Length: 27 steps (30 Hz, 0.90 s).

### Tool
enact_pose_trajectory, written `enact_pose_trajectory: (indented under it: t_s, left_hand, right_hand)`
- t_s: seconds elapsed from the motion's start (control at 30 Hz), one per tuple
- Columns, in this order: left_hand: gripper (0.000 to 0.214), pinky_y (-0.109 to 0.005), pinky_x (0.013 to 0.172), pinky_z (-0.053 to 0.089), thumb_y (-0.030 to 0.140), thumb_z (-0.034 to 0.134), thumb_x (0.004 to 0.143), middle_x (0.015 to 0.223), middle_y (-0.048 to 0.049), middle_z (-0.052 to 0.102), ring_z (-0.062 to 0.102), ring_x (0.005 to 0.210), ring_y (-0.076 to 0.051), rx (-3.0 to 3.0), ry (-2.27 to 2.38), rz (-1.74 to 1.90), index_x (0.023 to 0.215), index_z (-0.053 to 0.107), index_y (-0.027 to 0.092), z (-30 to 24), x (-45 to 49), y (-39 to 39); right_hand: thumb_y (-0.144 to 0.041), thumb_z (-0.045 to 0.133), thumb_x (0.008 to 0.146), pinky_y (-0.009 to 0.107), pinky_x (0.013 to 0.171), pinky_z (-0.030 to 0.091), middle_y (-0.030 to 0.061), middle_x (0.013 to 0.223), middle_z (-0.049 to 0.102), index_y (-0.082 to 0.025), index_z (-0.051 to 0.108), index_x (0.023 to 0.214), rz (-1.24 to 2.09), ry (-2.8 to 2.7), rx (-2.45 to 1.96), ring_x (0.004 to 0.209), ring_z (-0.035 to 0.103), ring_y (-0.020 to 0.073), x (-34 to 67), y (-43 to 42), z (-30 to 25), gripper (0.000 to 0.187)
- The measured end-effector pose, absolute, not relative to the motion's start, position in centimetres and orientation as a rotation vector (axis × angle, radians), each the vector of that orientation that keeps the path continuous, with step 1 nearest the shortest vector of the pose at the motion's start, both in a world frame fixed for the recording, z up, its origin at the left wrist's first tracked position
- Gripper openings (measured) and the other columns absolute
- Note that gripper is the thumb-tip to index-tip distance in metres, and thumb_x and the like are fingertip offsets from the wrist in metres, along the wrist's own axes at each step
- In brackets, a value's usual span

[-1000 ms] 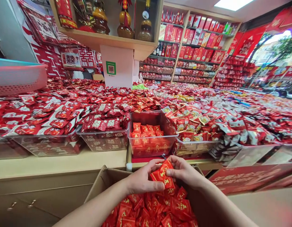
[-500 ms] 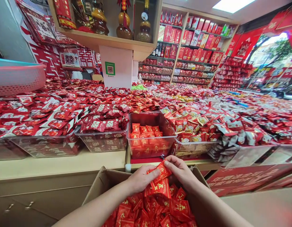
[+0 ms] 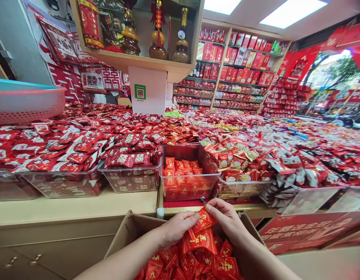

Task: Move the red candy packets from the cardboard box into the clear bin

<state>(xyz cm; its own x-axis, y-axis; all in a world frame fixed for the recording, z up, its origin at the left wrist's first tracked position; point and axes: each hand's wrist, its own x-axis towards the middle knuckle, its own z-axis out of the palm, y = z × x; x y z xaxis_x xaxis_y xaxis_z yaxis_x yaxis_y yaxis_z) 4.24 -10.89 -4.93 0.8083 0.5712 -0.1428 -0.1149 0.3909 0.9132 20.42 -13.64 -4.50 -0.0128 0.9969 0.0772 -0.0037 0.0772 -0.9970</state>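
Note:
Both my hands are over an opened cardboard box (image 3: 125, 229) full of red candy packets (image 3: 225, 266) with gold print. My left hand (image 3: 178, 227) grips a red candy packet (image 3: 205, 221) between thumb and fingers. At its upper right corner, my right hand (image 3: 226, 217) pinches the same packet. Another red packet (image 3: 199, 241) lies just below, against the held one; whether my left fingers also hold it is hidden. Beyond the hands stands a clear plastic bin (image 3: 190, 186), partly filled with upright rows of like red packets (image 3: 180, 169).
Neighbouring clear bins heaped with dark red packets (image 3: 130, 155) and durian packets (image 3: 241, 161) flank the partly filled bin. A pink plastic basket (image 3: 28, 105) sits at the left. Above hangs a display cabinet (image 3: 139, 58) with bottles. Drawers (image 3: 65, 249) front the counter at lower left.
The whole view has tilted up a little, so things sit slightly lower and to the right. My hands keep the same hold on the packet.

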Motion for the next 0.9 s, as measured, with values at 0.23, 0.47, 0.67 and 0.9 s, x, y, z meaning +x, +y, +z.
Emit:
enact_pose_trajectory:
  t_s: [0.23, 0.47, 0.67, 0.9]
  left_hand:
    - [0.047, -0.026, 0.055, 0.039, 0.057, 0.037, 0.073, 0.071, -0.0016, 0.057, 0.051, 0.046, -0.009, 0.902, 0.492, 0.278, 0.097, 0.05, 0.019, -4.4, 3.6, -11.3]
    - [0.063, -0.022, 0.047, 0.033, 0.069, 0.027, 0.066, 0.052, 0.0035, 0.047, 0.035, 0.034, -0.003, 1.061, 0.629, 0.262, 0.088, 0.053, 0.016, -4.2, 3.5, -11.2]
    - [0.051, -0.018, 0.052, 0.029, 0.059, 0.049, 0.063, 0.062, 0.0005, 0.05, 0.04, 0.053, -0.006, 1.35, 0.49, 0.383, 0.077, 0.055, 0.011, -4.1, 3.7, -10.9]
    - [0.046, -0.018, 0.051, 0.028, 0.053, 0.043, 0.071, 0.062, 0.0011, 0.047, 0.035, 0.053, -0.006, 1.458, 0.605, 0.343, 0.078, 0.056, 0.01, -4.6, 4.1, -11.1]
  right_hand:
    - [-0.039, 0.069, 0.053, 0.029, 0.061, 0.042, 0.005, 0.1, 0.051, -0.025, 0.045, 0.104, 1.561, -1.126, -0.824, 0.069, 0.053, 0.0138, 20.4, -14.6, -3.5, 0.058]
    - [-0.032, 0.064, 0.064, 0.02, 0.051, 0.038, -0.0016, 0.058, 0.055, -0.015, 0.054, 0.075, 1.399, -1.153, -0.986, 0.05, 0.048, 0.0071, 20.8, -13.7, -4.1, 0.023]
    - [-0.045, 0.059, 0.065, 0.019, 0.045, 0.034, -0.0023, 0.052, 0.052, -0.014, 0.053, 0.063, 1.22, -1.182, -1.197, 0.045, 0.042, 0.0068, 20.9, -13.2, -4.1, 0.032]
    - [-0.049, 0.053, 0.068, 0.018, 0.037, 0.026, -0.0039, 0.041, 0.045, -0.014, 0.047, 0.057, 1.267, -1.156, -1.22, 0.037, 0.036, 0.0049, 20.7, -13.3, -4.7, 0.037]
